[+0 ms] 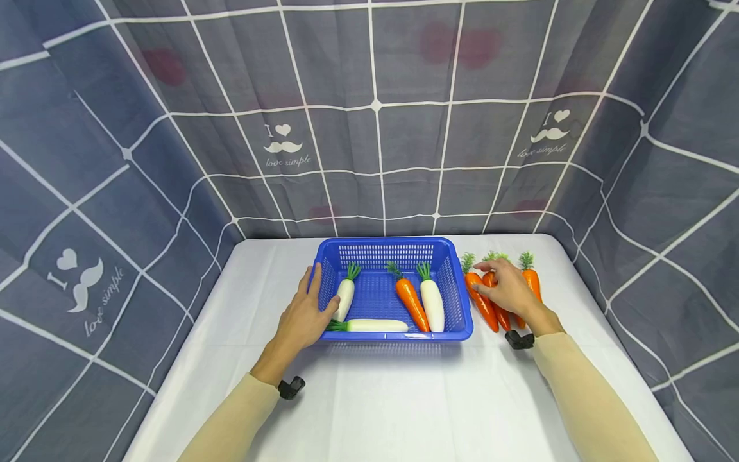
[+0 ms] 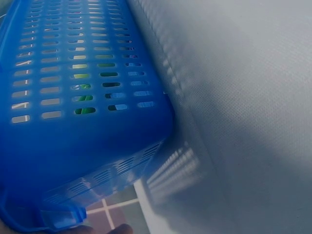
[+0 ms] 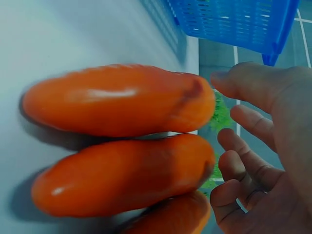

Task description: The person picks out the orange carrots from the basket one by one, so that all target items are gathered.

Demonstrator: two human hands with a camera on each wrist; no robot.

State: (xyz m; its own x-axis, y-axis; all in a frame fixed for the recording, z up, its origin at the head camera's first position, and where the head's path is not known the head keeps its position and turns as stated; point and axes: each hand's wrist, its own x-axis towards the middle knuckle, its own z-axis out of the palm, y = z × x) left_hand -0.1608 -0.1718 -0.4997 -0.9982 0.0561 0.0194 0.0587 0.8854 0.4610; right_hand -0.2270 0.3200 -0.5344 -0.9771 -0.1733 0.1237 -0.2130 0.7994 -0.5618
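A blue plastic basket (image 1: 383,337) holds an orange carrot (image 1: 411,301) and white radishes (image 1: 432,305) with green tops; one radish (image 1: 375,326) lies crosswise along the front wall. My left hand (image 1: 305,316) rests at the basket's left rim, fingers extended along the outside and thumb reaching over the rim. In the left wrist view only fingertips show at the bottom. Right of the basket, my right hand (image 1: 510,290) hovers over several carrots (image 1: 482,301). In the right wrist view its thumb is close to the top end of one carrot (image 3: 117,100); the fingers are loosely bent, holding nothing.
A white cloth (image 1: 392,398) covers the table. Grey checked curtains (image 1: 404,141) stand behind it and on both sides. The carrots lie side by side close to the basket's right wall, tops pointing to the back.
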